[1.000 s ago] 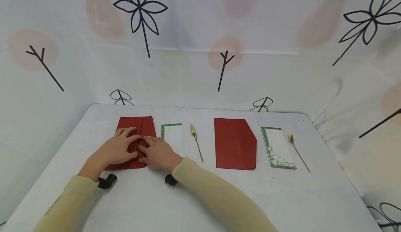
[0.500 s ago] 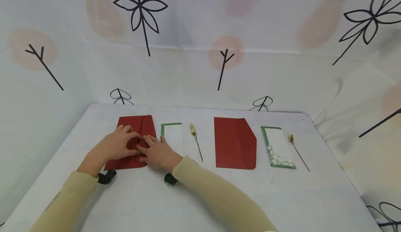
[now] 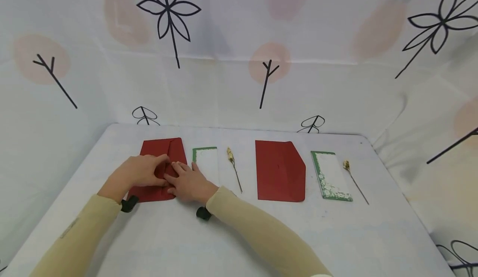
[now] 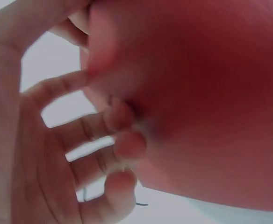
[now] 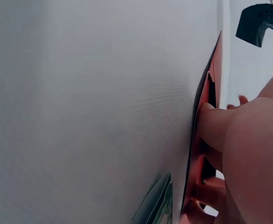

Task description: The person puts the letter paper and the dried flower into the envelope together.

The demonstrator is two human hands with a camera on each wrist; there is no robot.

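two hands meet over the left red envelope [image 3: 158, 146], which lies flat on the left part of the desk [image 3: 179, 243]. compared with half a second ago, the left hand [image 3: 138, 172] has changed most: its fingers, raised and spread then, have drawn together and lowered towards the middle of the envelope, with the thumb set a little nearer the person. the right hand [image 3: 190, 183] has hardly shifted; its fingers lie fairly straight and slightly spread on the envelope's right part, holding nothing between them. the left fingers are half bent at the paper, and in the blurred left wrist view i cannot tell whether they pinch a layer or only touch it. the right wrist view shows a dark gap along the envelope, as if a layer is lifting. i take this as the left hand working at the flap while the right steadies. the near card [image 3: 206, 165], near flower [image 3: 232, 160], second envelope [image 3: 280, 171], far card [image 3: 330, 175] and far flower [image 3: 347, 166] lie where they were, untouched by the left hand.
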